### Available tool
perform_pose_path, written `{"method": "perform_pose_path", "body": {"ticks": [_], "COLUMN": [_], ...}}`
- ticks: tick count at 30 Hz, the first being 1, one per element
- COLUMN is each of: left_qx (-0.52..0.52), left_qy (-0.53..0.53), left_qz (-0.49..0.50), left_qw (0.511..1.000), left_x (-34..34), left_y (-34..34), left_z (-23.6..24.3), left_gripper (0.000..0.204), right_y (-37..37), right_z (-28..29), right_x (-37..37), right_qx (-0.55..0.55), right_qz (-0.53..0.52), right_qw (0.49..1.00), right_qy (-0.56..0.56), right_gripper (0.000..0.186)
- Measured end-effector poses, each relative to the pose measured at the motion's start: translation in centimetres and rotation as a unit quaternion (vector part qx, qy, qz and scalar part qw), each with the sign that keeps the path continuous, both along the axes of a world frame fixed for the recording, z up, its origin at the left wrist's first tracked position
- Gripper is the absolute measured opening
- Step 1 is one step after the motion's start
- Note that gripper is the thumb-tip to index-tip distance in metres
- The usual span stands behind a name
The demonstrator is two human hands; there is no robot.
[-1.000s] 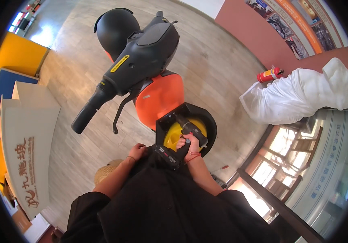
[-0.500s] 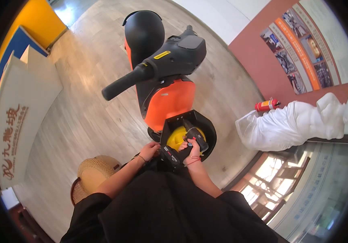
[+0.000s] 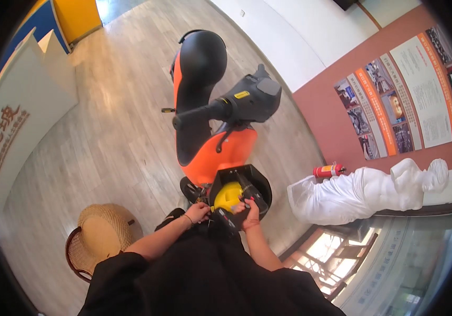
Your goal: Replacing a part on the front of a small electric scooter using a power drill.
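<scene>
An orange and black scooter (image 3: 220, 152) stands before me, its handlebars (image 3: 231, 108) at mid-picture and its seat (image 3: 205, 55) beyond. On the near end is a black open-topped box (image 3: 261, 181) with a rounded yellow thing (image 3: 228, 196) inside, much like a helmet. My right hand (image 3: 250, 213) is wrapped round the grip of a black cordless drill (image 3: 255, 195). The drill's body lies over the box, and its battery end (image 3: 227, 220) sticks out toward my body. My left hand (image 3: 198, 211) is closed in a pinch beside the box's left edge; what its fingers hold is too small to name.
A woven rattan chair (image 3: 99, 231) stands on the floor at lower left. To the right are a white draped statue (image 3: 363, 195), a red fire extinguisher (image 3: 329, 170) and a glass-topped case (image 3: 389, 263). A pale counter (image 3: 31, 116) curves along the left.
The view has shifted, so the scooter's handlebars and box appear lower and a brake lever shows. My left hand sits a little lower beside the box. The drill stays in my right hand.
</scene>
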State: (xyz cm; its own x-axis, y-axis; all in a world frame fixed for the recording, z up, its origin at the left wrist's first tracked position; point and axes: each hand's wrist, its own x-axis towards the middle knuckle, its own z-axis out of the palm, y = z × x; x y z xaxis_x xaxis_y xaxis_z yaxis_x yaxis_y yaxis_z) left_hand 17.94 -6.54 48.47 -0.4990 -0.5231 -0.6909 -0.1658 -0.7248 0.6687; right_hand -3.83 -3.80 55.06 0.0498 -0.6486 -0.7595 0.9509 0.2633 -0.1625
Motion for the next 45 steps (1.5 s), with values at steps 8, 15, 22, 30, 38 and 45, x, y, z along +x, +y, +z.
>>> {"method": "perform_pose_path", "body": {"ticks": [8,15,22,30,38,45], "left_qx": [-0.048,-0.243,-0.288,-0.281,-0.201,-0.216], "left_qy": [-0.072,-0.241,-0.242,-0.253,-0.327,-0.385], "left_qz": [-0.016,-0.085,-0.042,0.014,0.088,0.013], "left_qw": [0.996,0.936,0.925,0.926,0.919,0.897], "left_x": [-1.6,-4.0,-3.5,-0.5,-3.9,-2.2], "left_y": [0.7,0.4,0.9,1.5,1.0,0.7], "left_z": [0.6,4.1,4.2,0.6,4.9,4.5], "left_gripper": [0.033,0.041,0.036,0.025,0.023,0.026], "right_y": [7.3,20.6,36.5,59.1,50.5,48.9], "right_z": [3.0,3.6,1.8,-4.3,-8.4,-7.2], "right_x": [-5.1,-11.7,-13.5,-15.4,-13.2,-21.7], "right_qx": [0.051,0.202,0.369,0.39,0.372,0.321], "right_qz": [-0.021,-0.106,-0.057,-0.084,-0.051,-0.098], "right_qw": [0.997,0.947,0.899,0.909,0.92,0.925], "right_qy": [0.054,0.228,0.228,0.119,0.107,0.179], "right_gripper": [0.024,0.024,0.014,0.012,0.012,0.012]}}
